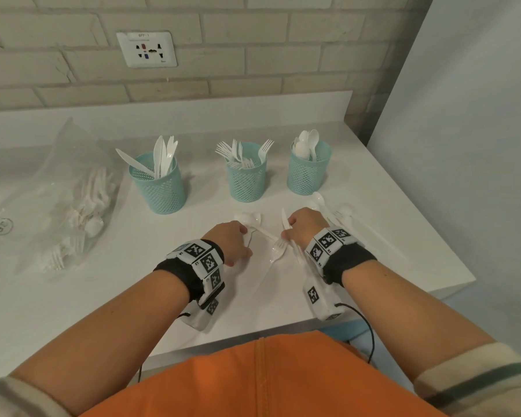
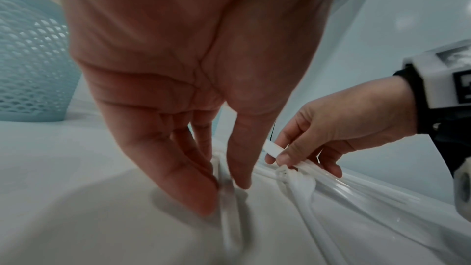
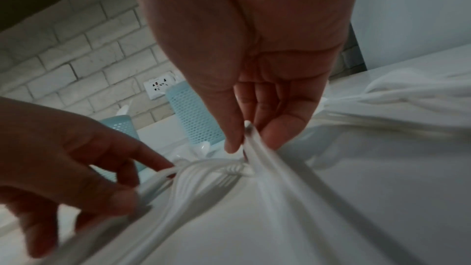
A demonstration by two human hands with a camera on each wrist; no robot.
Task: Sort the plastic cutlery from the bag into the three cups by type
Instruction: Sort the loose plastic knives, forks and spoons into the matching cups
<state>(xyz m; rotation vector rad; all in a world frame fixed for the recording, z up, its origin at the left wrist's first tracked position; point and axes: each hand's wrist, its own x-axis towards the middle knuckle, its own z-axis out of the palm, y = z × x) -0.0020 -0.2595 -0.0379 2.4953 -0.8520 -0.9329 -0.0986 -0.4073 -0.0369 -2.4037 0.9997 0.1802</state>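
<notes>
Three teal mesh cups stand in a row: the left cup [image 1: 158, 188] holds knives, the middle cup [image 1: 247, 179] forks, the right cup [image 1: 309, 170] spoons. Loose white cutlery lies on the counter in front of them. My left hand [image 1: 247, 237] pinches a thin white handle [image 2: 226, 192] between thumb and fingers, low over the counter; I cannot tell what type of piece it is. My right hand [image 1: 286, 233] pinches a white knife [image 1: 284, 219] whose tip points away from me. A fork [image 1: 278, 246] lies between the hands. The clear bag [image 1: 66, 200] with more cutlery lies at the left.
Two spoons [image 1: 247, 218] lie just beyond my left hand, and more spoons [image 1: 345, 212] lie to the right of my right hand. The white counter's edge [image 1: 451, 284] runs close on the right. A brick wall with a socket [image 1: 146, 49] stands behind.
</notes>
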